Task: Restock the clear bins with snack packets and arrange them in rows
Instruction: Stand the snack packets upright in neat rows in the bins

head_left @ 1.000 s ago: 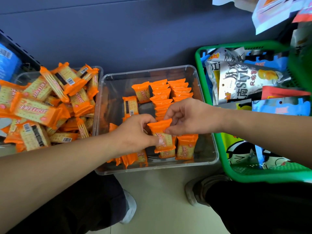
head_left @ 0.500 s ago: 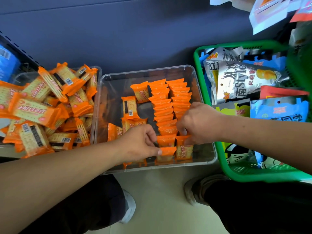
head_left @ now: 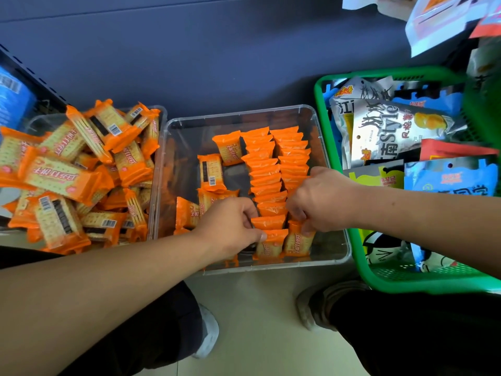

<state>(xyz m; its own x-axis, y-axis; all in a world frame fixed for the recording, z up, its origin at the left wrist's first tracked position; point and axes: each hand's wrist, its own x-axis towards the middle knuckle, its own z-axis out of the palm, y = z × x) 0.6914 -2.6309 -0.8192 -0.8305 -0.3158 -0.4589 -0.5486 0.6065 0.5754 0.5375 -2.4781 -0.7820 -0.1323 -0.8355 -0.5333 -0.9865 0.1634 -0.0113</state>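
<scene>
A clear bin [head_left: 333, 256] on the floor holds two upright rows of small orange cracker packets [head_left: 267, 177], plus a few loose ones [head_left: 210, 172] at its left. My left hand [head_left: 230, 226] pinches the nearest packet [head_left: 271, 244] of the left row with thumb and fingers. My right hand [head_left: 320, 202] has curled fingers on the top of the front packet [head_left: 298, 241] of the right row. A second clear bin [head_left: 162, 115] to the left is heaped with larger orange cracker packets [head_left: 62, 175].
A green basket [head_left: 379, 280] full of mixed snack bags stands right against the middle bin. A dark shelf base runs behind the bins. My two shoes [head_left: 208, 332] and dark trouser legs sit on the pale floor just in front.
A second ago both hands held one packet above the bin. They have lowered it into the front of the left row, and my right hand has shifted onto the right row's front packet.
</scene>
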